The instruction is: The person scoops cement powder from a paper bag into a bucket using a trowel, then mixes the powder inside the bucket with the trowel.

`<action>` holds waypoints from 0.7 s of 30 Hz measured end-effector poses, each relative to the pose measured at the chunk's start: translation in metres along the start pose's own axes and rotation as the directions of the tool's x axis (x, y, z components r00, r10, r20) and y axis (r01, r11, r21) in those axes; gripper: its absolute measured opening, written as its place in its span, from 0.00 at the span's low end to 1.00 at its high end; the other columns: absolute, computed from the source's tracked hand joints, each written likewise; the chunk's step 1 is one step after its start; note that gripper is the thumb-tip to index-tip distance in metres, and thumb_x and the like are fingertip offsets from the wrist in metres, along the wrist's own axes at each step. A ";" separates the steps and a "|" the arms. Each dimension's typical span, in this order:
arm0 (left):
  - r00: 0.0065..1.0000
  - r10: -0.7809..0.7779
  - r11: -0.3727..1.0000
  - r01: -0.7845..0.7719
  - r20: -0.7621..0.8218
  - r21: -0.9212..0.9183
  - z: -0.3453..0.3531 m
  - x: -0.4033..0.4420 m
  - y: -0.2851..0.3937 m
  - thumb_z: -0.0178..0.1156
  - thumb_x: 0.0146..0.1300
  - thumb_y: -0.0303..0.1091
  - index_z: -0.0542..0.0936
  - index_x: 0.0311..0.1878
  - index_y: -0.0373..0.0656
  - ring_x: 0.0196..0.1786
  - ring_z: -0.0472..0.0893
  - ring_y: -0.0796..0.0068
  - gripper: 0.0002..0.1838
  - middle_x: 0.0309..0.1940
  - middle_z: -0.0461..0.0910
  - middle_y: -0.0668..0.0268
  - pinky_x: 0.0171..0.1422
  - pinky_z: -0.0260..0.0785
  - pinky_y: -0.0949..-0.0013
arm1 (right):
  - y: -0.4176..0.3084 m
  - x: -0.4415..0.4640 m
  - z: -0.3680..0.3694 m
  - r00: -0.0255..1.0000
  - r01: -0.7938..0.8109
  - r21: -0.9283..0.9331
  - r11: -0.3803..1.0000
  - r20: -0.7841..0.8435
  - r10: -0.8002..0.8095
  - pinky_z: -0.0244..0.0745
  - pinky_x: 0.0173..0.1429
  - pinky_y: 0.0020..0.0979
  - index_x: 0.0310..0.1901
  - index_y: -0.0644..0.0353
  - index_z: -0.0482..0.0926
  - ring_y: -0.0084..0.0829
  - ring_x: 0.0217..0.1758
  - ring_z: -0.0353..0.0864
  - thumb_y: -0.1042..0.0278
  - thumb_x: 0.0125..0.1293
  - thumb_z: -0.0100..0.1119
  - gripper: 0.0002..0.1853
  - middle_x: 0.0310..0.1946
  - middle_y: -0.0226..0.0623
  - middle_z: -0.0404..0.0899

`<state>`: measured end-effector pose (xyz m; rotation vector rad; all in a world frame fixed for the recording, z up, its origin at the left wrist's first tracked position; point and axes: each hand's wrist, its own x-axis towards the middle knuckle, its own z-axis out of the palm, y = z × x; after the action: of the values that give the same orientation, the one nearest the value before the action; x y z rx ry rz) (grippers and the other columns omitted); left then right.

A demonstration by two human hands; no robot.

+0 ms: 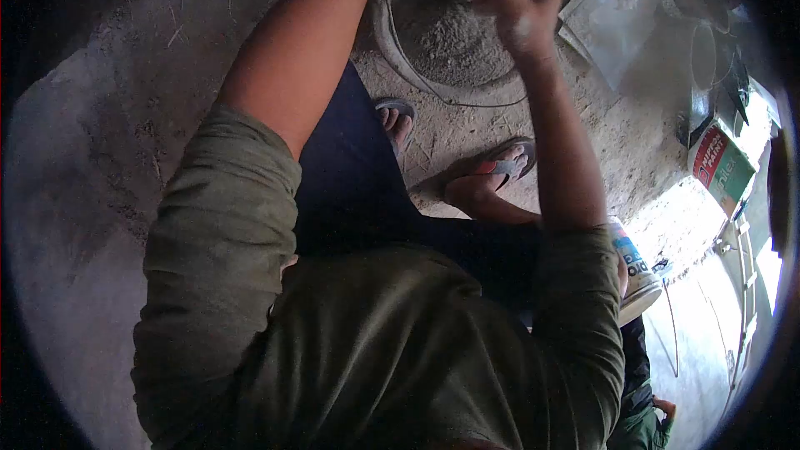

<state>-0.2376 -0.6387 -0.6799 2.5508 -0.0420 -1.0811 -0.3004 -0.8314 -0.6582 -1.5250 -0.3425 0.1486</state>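
My right hand (518,0) is above a wide bucket (390,37) that holds grey powder or dry mortar mix (454,42). Its fingers look curled closed and are blurred, with pale grey dust on the skin. Whatever they may hold is hidden. My left forearm (300,50) reaches up past the left side of the bucket, and the hand lies beyond the top edge of the view. A thin wire handle (467,103) hangs along the bucket's near rim.
My sandalled feet (492,173) stand on the dusty floor (450,133) near the bucket. A Nippon Paint container (722,168), a clear plastic sheet (621,33) and a white labelled bucket (640,279) are to the right. Part of another person in green (643,429) shows at the lower right.
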 end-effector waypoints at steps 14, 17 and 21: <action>0.862 0.053 0.998 -0.039 -0.504 0.040 0.069 0.041 -0.022 0.52 0.67 0.52 0.81 0.38 0.32 0.40 0.83 0.55 0.26 0.32 0.82 0.47 0.43 0.73 0.54 | -0.102 0.039 -0.050 0.948 0.265 0.050 0.963 -0.199 -0.250 0.70 0.27 0.28 0.31 0.64 0.71 0.29 0.20 0.72 0.60 0.62 0.53 0.14 0.21 0.40 0.75; 0.875 0.060 0.965 -0.173 -0.481 -0.195 0.069 0.019 -0.011 0.53 0.66 0.50 0.81 0.39 0.32 0.41 0.83 0.54 0.24 0.33 0.82 0.47 0.42 0.73 0.53 | -0.121 0.045 -0.057 0.936 0.211 0.000 0.977 -0.287 -0.202 0.70 0.26 0.28 0.31 0.65 0.72 0.29 0.20 0.72 0.62 0.62 0.52 0.13 0.20 0.39 0.74; 0.944 0.059 0.724 0.183 0.323 -0.665 0.040 -0.035 0.020 0.54 0.65 0.50 0.79 0.49 0.35 0.42 0.84 0.57 0.25 0.40 0.83 0.52 0.42 0.76 0.50 | -0.124 0.041 -0.075 0.830 0.450 -0.399 0.799 -0.144 -0.539 0.72 0.30 0.27 0.30 0.64 0.73 0.28 0.23 0.75 0.66 0.62 0.52 0.09 0.22 0.38 0.76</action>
<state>-0.2883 -0.6644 -0.6740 1.6935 0.3132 -1.2398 -0.2532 -0.8960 -0.5311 -1.7254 -0.5804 -0.5536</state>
